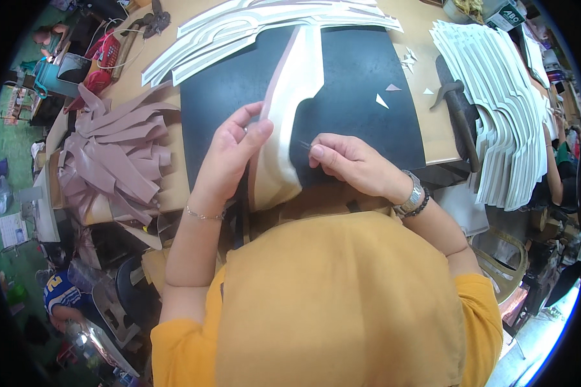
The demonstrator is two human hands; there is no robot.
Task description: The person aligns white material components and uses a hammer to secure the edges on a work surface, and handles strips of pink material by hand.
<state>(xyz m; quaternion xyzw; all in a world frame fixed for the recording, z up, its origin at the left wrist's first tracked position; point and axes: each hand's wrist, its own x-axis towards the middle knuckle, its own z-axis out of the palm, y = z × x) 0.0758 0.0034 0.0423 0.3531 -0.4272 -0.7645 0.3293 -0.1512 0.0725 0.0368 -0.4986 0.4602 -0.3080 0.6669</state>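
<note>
My left hand point(234, 149) pinches the left edge of a long curved cream piece with a mauve border point(289, 97), which lies over a black cutting mat point(361, 84). Just right of the piece, my right hand point(348, 161) grips a thin dark blade-like tool point(305, 146), its tip at the piece's inner edge. A watch and a bead bracelet sit on my right wrist. My orange apron hides the near end of the piece.
A fan of cut cream pieces point(252, 26) lies at the back of the wooden table point(432, 122). Mauve strips point(116, 148) pile up at the left, and a white stack point(497, 97) beside a dark hammer-like tool point(458, 109) stands right. Small offcuts point(382, 100) dot the mat.
</note>
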